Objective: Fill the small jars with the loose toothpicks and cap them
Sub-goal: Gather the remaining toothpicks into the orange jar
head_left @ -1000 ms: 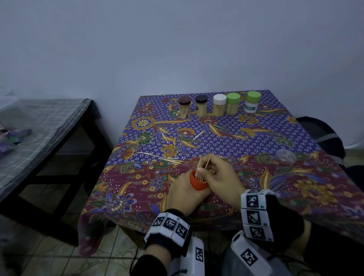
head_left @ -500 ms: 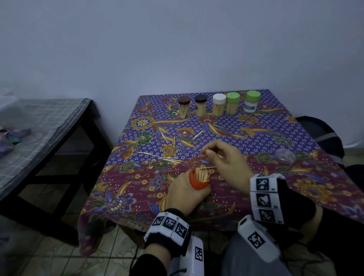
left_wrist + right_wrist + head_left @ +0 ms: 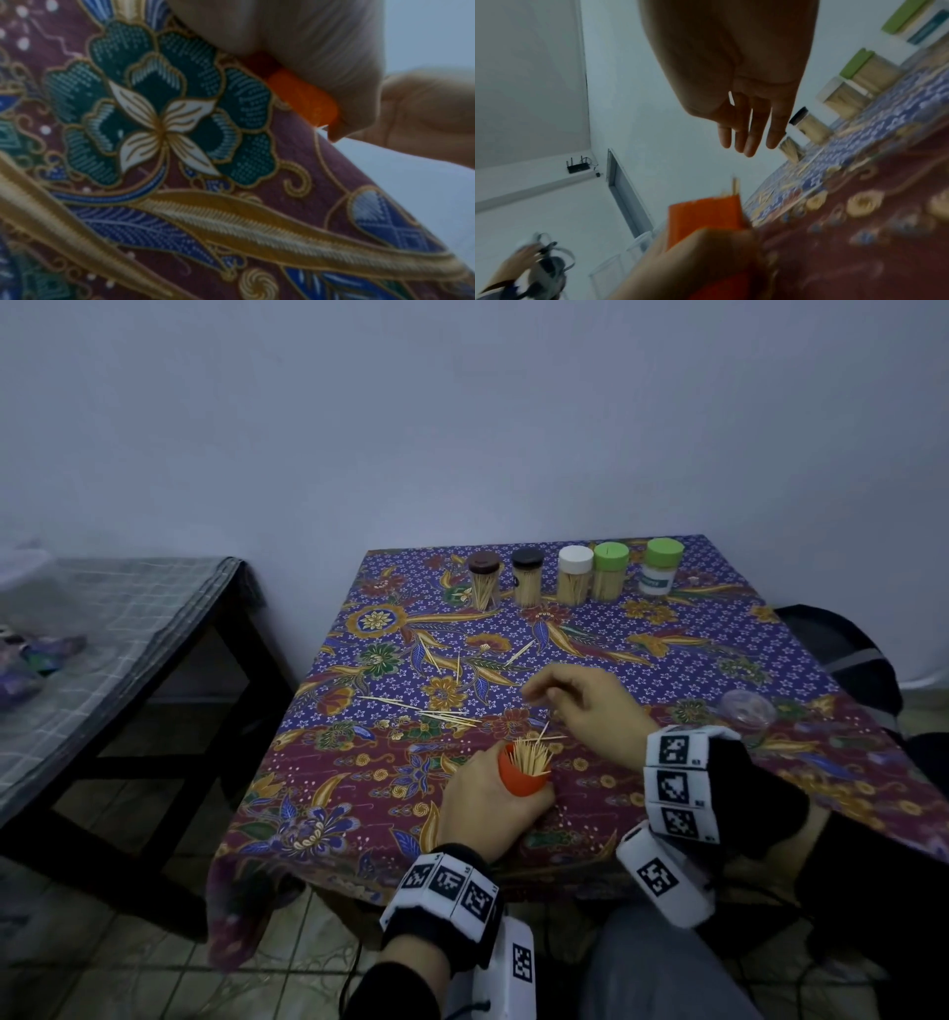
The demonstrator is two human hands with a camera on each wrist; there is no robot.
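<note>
My left hand (image 3: 485,791) grips a small orange jar (image 3: 521,780) standing on the near part of the table, with a tuft of toothpicks (image 3: 531,755) sticking out of its mouth. The left wrist view shows the orange jar (image 3: 303,95) under my left hand's fingers (image 3: 308,40). My right hand (image 3: 552,695) hovers just beyond the jar with relaxed fingers and holds nothing. In the right wrist view the right hand's fingers (image 3: 744,130) are straight, above the orange jar (image 3: 703,213). Loose toothpicks (image 3: 441,711) lie on the cloth left of the right hand.
Several capped jars of toothpicks line the far edge: brown (image 3: 484,580), black (image 3: 527,577), white (image 3: 575,575) and two green (image 3: 610,571). A clear round lid or jar (image 3: 747,708) lies at the right. A dark bench (image 3: 128,629) stands left of the table (image 3: 719,660).
My right hand let go of a pinch of toothpicks in the orange jar, then lifted away and moved further out over the table. The left hand kept hold of the jar.
</note>
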